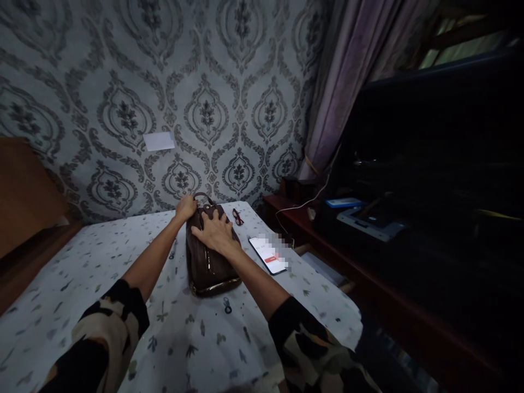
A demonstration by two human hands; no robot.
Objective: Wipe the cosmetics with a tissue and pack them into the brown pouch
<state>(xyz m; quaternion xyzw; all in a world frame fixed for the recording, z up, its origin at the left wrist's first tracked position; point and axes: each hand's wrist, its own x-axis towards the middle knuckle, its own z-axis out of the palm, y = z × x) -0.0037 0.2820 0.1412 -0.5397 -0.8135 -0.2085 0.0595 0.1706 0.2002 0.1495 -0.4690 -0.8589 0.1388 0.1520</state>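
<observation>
A dark brown bag (219, 268) with gold zips lies on the white patterned cloth (172, 327), its handle towards the wall. My right hand (216, 232) rests on top of the bag with its fingers spread. At the bag's upper left corner, beside the handle, is my left hand (186, 207), its fingers curled over the edge; what they grip there is too small to make out. Red-framed glasses (238, 217) lie to the right of the bag. A phone (268, 255) with a lit screen is further right.
A dark red wooden surface (301, 218) runs along the right, with a white cable (303, 205) over it. Behind the bed stands a patterned wall (239, 131). A purple curtain (339, 87) hangs at the right, and a brown wooden panel (28, 196) stands at the left.
</observation>
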